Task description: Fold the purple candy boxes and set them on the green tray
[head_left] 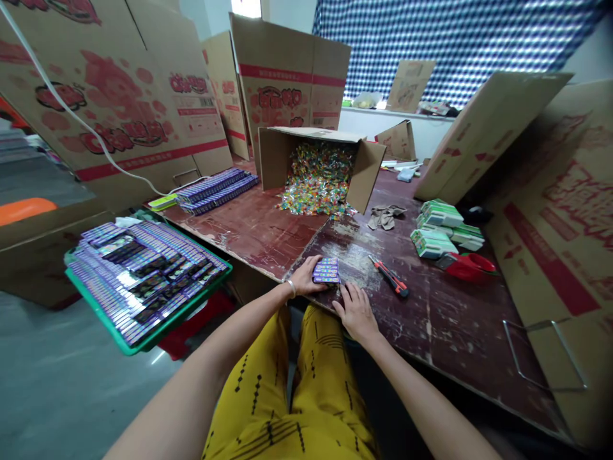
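At the front edge of the table, a small row of purple boxes [326, 270] lies with its printed ends facing up. My left hand [306, 277] grips the row from its left side, thumb at the near edge and fingers at the far edge. Close to the right end of the boxes, my right hand [357, 310] rests on the table edge with its fingers spread, holding nothing. A red and black box cutter [389, 276] lies to the right of the boxes. Further back, a cardboard box on its side [366, 171] spills small wrapped candies [316, 185] onto the tabletop.
On the left, a green crate [129, 348] is packed with purple boxes. Stacked purple boxes [218, 190] stand at the table's back left. At right lie a grey cloth [385, 216], green-and-white packs [433, 243] and a red tape dispenser [472, 265]. Large cartons [565, 191] flank the table.
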Tool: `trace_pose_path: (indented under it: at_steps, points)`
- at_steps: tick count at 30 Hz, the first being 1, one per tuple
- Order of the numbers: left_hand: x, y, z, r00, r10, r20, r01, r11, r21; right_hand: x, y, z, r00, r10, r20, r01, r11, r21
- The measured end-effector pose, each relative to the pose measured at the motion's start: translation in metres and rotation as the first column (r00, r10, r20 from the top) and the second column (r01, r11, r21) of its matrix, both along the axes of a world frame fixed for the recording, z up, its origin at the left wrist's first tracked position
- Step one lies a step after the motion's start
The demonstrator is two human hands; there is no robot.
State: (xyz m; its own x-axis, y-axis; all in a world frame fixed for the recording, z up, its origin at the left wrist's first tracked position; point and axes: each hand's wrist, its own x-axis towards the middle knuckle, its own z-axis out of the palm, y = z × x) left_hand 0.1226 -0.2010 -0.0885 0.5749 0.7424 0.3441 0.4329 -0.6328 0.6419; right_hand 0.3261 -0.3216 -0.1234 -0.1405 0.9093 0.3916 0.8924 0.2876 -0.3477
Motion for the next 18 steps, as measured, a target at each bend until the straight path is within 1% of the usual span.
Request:
trace_pose_path:
  at_steps: [4,8,10,12,13,15,16,18]
  points:
    - [0.0,0.0,0.002,1.0,0.01,-0.001,-0.01,1.0,-0.017,-0.001,0.0,0.003,1.0,0.012,-0.024,-0.012,1.0,-0.009]
    - [-0.002,-0.001,0.003,1.0,0.013,0.005,-0.013,1.0,-0.028,-0.002,-0.003,-0.002,0.995,0.015,-0.096,-0.015,1.0,0.009]
    - [-0.002,-0.001,0.003,1.0,0.015,0.02,-0.014,0.999,-0.032,-0.001,-0.003,-0.002,0.989,0.021,-0.145,-0.02,1.0,0.008]
    - [-0.002,-0.001,0.003,0.999,0.017,0.039,-0.015,0.999,-0.034,0.004,0.003,0.001,0.967,0.002,-0.255,-0.008,1.0,-0.022]
    - [-0.002,-0.001,0.004,0.999,0.018,0.047,-0.017,0.999,-0.034,0.007,0.009,0.004,0.94,-0.025,-0.341,0.009,0.999,-0.049]
    - [-0.003,-0.003,0.007,0.998,0.028,0.056,-0.027,0.999,-0.029,0.014,0.028,0.012,0.852,-0.075,-0.519,0.024,0.994,-0.103]
    - [-0.004,-0.005,0.009,0.998,0.038,0.055,-0.037,0.999,-0.023,0.017,0.04,0.015,0.801,-0.083,-0.593,0.014,0.993,-0.12]
    - [-0.005,-0.008,0.01,0.998,0.058,0.036,-0.058,0.998,-0.009,0.016,0.069,0.017,0.723,-0.048,-0.689,-0.053,0.991,-0.125]
